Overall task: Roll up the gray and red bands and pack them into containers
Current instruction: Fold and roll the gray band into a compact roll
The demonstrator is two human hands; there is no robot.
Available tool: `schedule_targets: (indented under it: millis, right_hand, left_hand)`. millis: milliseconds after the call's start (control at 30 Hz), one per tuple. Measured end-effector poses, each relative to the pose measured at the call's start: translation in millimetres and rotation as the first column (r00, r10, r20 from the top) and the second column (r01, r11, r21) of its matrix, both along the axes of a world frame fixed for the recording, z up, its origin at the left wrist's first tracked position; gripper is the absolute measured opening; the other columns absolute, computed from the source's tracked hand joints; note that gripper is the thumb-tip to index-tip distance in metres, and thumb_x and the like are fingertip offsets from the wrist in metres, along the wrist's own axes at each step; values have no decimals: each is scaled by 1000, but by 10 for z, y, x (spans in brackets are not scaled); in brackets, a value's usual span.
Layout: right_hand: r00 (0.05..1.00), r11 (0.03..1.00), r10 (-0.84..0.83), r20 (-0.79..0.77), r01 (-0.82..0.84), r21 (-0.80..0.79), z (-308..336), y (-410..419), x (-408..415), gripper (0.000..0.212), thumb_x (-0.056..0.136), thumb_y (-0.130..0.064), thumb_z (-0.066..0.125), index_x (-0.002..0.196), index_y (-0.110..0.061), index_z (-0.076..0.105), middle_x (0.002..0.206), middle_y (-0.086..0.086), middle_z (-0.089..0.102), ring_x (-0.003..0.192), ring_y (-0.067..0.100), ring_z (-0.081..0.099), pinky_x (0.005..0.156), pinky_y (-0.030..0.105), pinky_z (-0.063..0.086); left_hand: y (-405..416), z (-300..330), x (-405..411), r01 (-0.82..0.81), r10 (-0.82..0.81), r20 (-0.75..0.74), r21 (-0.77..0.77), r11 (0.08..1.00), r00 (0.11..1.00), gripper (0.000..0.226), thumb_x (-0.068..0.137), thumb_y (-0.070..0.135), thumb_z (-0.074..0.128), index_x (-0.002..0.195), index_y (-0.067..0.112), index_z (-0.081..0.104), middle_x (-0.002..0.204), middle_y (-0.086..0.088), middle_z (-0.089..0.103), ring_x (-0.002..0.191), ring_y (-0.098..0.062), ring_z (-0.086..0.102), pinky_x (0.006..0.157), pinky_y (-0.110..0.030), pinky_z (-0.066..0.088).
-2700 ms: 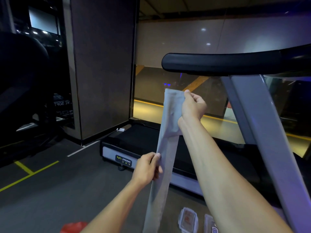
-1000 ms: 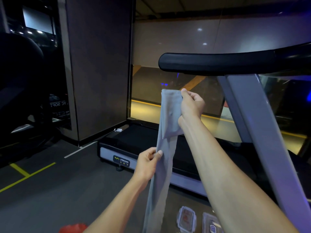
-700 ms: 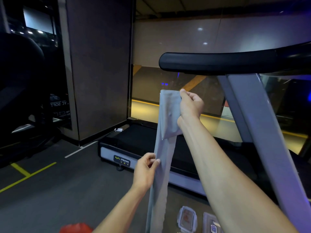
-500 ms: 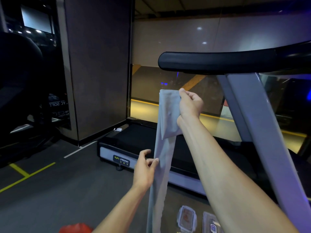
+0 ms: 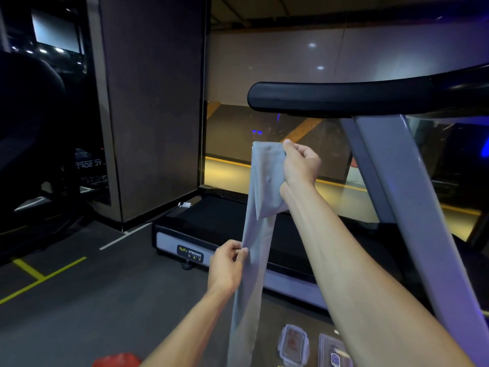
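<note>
Gray band (image 5: pixel 258 234) held up vertically: folded top end pinched in raised right hand (image 5: pixel 299 165), lower left edge pinched by left hand (image 5: pixel 227 266). Below hands, clear containers (image 5: pixel 293 344) and red band (image 5: pixel 116 360) on floor.

A black label (image 5: pixel 190 253) on the grey end panel of the treadmill (image 5: pixel 169 241), just left of centre in the frame, reads "BODY STRONG", with smaller print beneath it too fine to read. At the left edge, mirrored lettering (image 5: pixel 88 164) on dark glass reads roughly "YC SOFT" backwards.
</note>
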State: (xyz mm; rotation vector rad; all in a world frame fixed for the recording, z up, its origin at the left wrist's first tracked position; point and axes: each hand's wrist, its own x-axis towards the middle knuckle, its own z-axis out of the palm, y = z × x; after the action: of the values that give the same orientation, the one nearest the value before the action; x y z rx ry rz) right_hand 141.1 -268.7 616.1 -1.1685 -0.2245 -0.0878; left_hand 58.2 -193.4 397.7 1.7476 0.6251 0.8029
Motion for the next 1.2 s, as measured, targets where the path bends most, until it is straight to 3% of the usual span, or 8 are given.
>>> schedule_targets:
  millis: [267,400,500,567,667,800,1000,1200]
  right_hand:
    - [1000,1000,-3,9,3,-3,12,-7,-51,15,96,-28,71,93,-14,71,89,1,73,75,12,64,62,24,51]
    - [1000,1000,-2,9,2,5,19,-17,-96,14,96,-28,71,94,-14,70,89,0,71,76,11,63,62,22,49]
    - [1000,1000,-3,9,3,12,28,-28,-122,15,97,-28,70,96,-13,70,88,-1,70,74,9,62,60,21,47]
    - [1000,1000,-2,10,2,18,30,-30,-130,15,97,-28,70,95,-13,70,85,-2,69,72,8,61,59,20,47]
    - [1000,999,4,3,-4,37,35,-30,-155,14,97,-28,69,94,-13,69,83,-3,68,70,8,60,59,20,47]
    - [1000,998,-4,-8,4,56,34,-33,-184,13,98,-27,69,95,-14,69,81,-5,67,68,6,58,58,19,46]
    - [1000,998,-17,-15,18,65,27,-49,-205,14,98,-27,68,99,-13,70,83,-5,67,68,5,58,56,17,44]
    - [1000,996,2,-7,-2,91,20,-74,-247,13,98,-27,69,96,-14,69,81,-4,67,70,7,59,61,21,48]
  left_hand:
    - [-32,67,-128,-90,105,-89,153,984,990,18,95,40,66,79,31,64,75,16,70,71,-7,66,69,-33,54]
    - [-29,101,-156,-125,133,-28,201,972,991,20,94,33,70,75,30,65,94,8,56,70,-7,61,71,-35,55]
    - [-3,97,-169,-103,105,-1,183,978,994,20,97,26,69,77,28,63,87,6,63,61,-10,61,65,-29,52]
    - [-7,101,-190,-77,78,1,141,987,997,19,99,22,65,81,23,63,71,-1,68,54,-13,64,55,-25,51]
    - [-57,127,-217,-24,24,92,-2,1000,995,17,102,14,62,86,10,64,72,-11,70,57,-26,71,45,-27,52]
    - [-64,100,-181,38,-5,210,-153,988,978,15,100,7,62,88,-3,62,81,-20,68,68,-33,75,52,-35,60]
    - [28,18,-127,142,-88,236,-224,964,968,12,99,7,65,89,1,68,82,-20,74,75,-22,77,65,-24,58]
    - [101,59,-145,306,-160,329,-459,834,931,15,100,-3,53,100,-1,68,92,-19,77,84,-25,78,68,-25,61]
